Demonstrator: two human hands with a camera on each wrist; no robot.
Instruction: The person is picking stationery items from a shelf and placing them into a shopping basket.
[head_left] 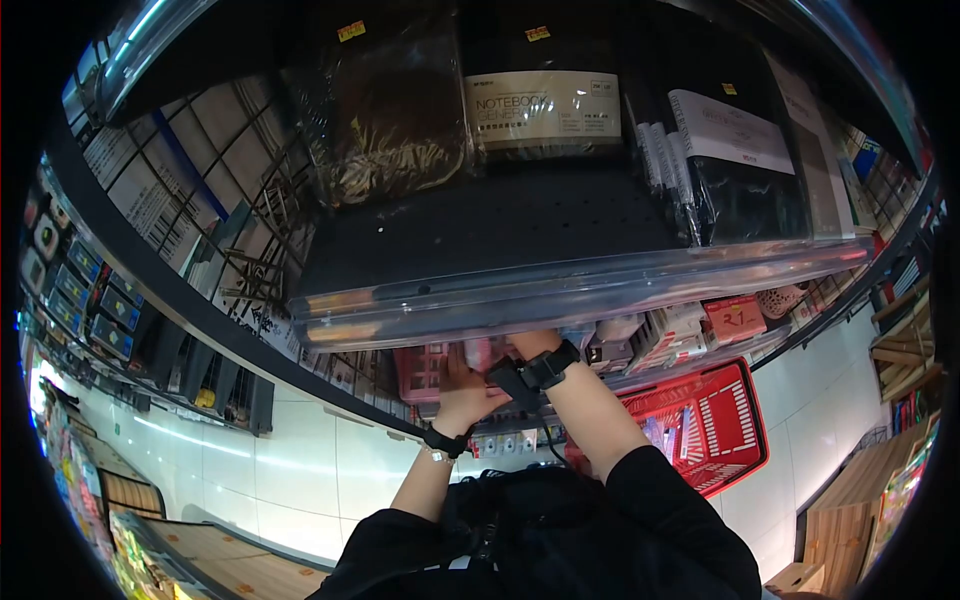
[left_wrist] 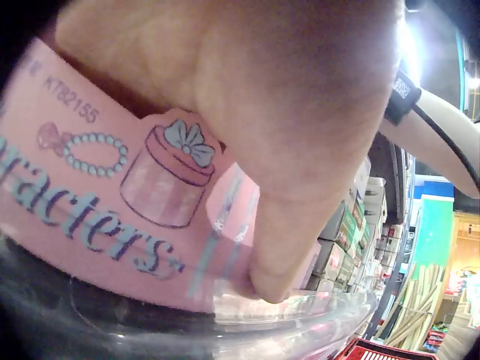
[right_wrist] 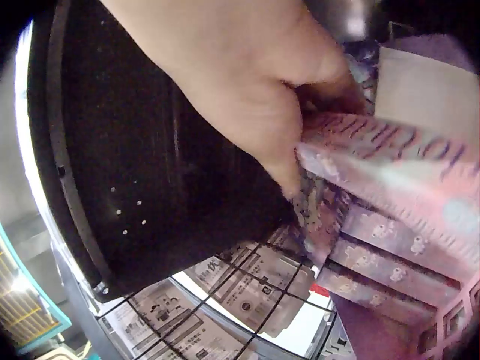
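Observation:
My left hand (head_left: pixel 463 392) lies at the lower shelf's front, the thumb on the outside of a pink printed box (left_wrist: pixel 165 225) and the other fingers past its upper edge. Lettering, a bead bracelet and a gift box decorate that pink panel. My right hand (right_wrist: pixel 247 97) grips the end of a pink lettered box (right_wrist: pixel 397 157), thumb at its near corner; its other fingertips are hidden behind. In the right wrist view, several small patterned packs (right_wrist: pixel 382 262) are stacked below, beside a pink lattice basket (right_wrist: pixel 442 330).
An upper shelf holds dark wrapped notebooks (head_left: pixel 545 110), and its clear front strip (head_left: pixel 600 295) overhangs both hands. A red shopping basket (head_left: pixel 757 420) is at the right. Small boxes (head_left: pixel 670 335) line the lower shelf; a wire grid (right_wrist: pixel 247 289) forms the side.

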